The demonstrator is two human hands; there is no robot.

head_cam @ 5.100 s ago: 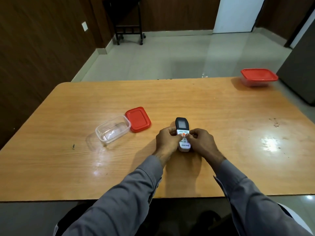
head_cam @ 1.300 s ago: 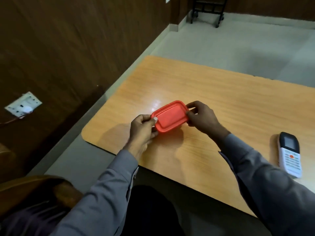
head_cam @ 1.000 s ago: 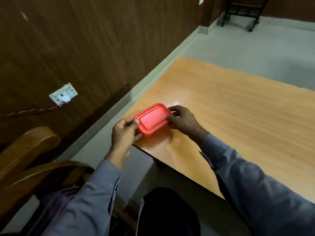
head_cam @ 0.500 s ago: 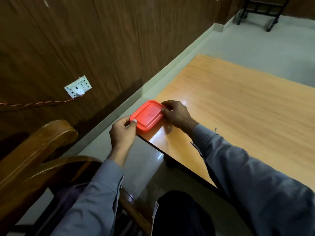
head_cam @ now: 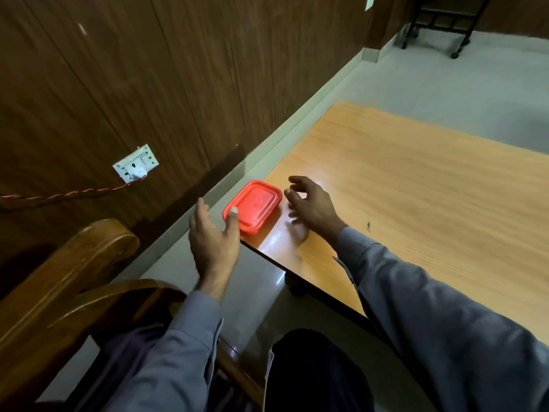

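The red-lidded box [head_cam: 254,205] sits flat on the wooden table [head_cam: 416,188], right at its corner, and lies between the two hands. The left hand [head_cam: 212,236] is just beside the box on its near side, out past the table edge. Its fingers are straight and spread, and the thumb tip [head_cam: 233,214] lies over the lid's nearest corner; whether it presses there or only hovers cannot be told. The right hand [head_cam: 312,208] is just beside the box on the other side, above the tabletop, with its fingers loosely fanned, gripping nothing and clear of the lid. Its edges are a little blurred. Neither hand is closed round anything, and they stand apart with the box in the gap. This looks like the release step: the box is placed and the grip is opened. The next move likely calls for drawing both hands straight away from the box without brushing it, because it stands so close to the table edge that a nudge from the right hand could push it off. A wooden chair arm [head_cam: 74,263] lies beyond the left hand, with a wall socket [head_cam: 136,163] farther off.
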